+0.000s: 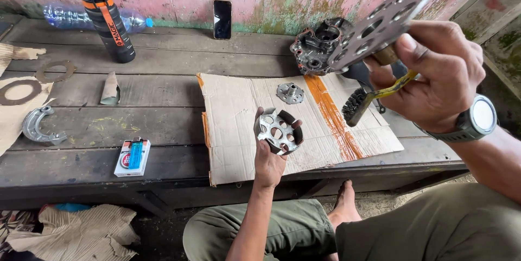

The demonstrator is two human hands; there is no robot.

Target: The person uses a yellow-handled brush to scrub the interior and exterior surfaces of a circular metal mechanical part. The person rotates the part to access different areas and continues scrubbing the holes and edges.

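Two metal parts in hand. Left hand [269, 159] at 6 o'clock on cardboard sheet [239, 130], fingers curled around rim of round drum with holes [279, 131], open face tilted up toward view. Right hand [434, 73] at 2 o'clock, fingers pinching perforated plate [380, 22] and yellow-handled wire brush [369, 98] together (bristles point down, clear of plate). Small hub [290, 92] lies at sheet centre. Engine casing [317, 43] at 1 o'clock. Packages: black bottle, orange band [107, 22], upright at 10 o'clock; white-red flat pack under blue lighter [133, 156] at 8 o'clock.
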